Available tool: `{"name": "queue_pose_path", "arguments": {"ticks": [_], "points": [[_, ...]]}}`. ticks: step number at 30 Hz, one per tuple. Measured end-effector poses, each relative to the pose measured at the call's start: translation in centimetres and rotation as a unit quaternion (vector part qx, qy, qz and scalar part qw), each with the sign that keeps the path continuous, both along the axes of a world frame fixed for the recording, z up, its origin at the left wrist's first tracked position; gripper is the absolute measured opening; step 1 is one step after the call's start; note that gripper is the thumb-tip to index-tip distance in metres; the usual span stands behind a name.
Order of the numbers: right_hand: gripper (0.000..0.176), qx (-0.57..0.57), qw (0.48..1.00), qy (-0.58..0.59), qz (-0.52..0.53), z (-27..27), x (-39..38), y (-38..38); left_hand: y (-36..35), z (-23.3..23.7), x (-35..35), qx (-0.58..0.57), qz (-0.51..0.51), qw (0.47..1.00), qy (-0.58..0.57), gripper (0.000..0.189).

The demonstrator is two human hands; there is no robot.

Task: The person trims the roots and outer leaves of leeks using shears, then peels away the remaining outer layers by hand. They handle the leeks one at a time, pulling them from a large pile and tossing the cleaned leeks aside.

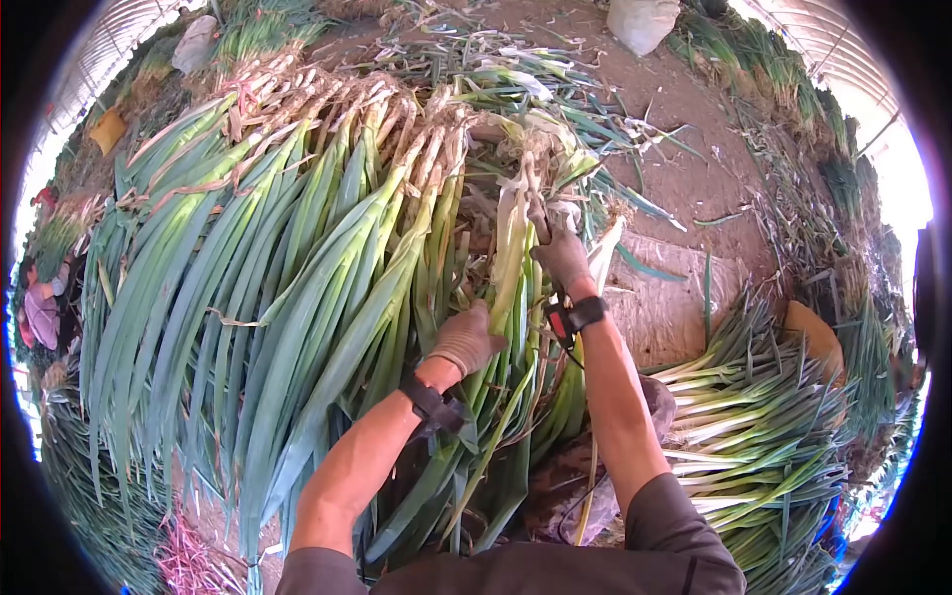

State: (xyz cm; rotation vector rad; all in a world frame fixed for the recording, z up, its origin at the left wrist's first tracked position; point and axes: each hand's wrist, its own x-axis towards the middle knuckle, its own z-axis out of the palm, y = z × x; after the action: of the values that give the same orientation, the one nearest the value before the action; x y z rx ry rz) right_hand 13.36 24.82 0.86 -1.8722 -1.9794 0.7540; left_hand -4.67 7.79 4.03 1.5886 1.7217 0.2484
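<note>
A large green onion (510,253) lies in front of me, pale stalk and roots pointing away, leaves running toward my body. My right hand (564,256), in a glove with a strap on its wrist, is closed around the stalk below the roots. Lower down, my gloved left hand (464,340) is closed at the green leaves of the same onion; its fingertips are partly hidden. Just left of both hands, a thick pile of untrimmed green onions (288,198) rests with dry, dirt-covered roots at the far end.
Pale-stemmed green onions (734,426) are stacked at my right, beside a flat board (659,297). Leaf scraps (516,74) litter the soil ahead. A white sack (643,22) stands at the back. Another person (43,309) is at the far left among more onions.
</note>
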Motion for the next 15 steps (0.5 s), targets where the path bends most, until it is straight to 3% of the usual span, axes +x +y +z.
{"name": "queue_pose_path", "arguments": {"ticks": [5, 8, 15], "points": [[0.046, -0.007, 0.998, 0.055, 0.021, 0.2, 1.6, -6.7, 0.0, -1.7, -1.1, 0.034, 0.006, 0.996, -0.087, 0.051], [0.047, -0.043, 0.996, 0.079, 0.007, 3.2, 2.3, -12.1, -0.4, -2.3, -1.5, 0.051, 0.03, 0.979, -0.196, 0.05], [0.062, -0.072, 0.982, 0.173, -0.011, 5.2, 6.3, -20.2, -2.1, -3.2, 2.2, 0.086, 0.0, 0.99, -0.11, 0.05]]}}
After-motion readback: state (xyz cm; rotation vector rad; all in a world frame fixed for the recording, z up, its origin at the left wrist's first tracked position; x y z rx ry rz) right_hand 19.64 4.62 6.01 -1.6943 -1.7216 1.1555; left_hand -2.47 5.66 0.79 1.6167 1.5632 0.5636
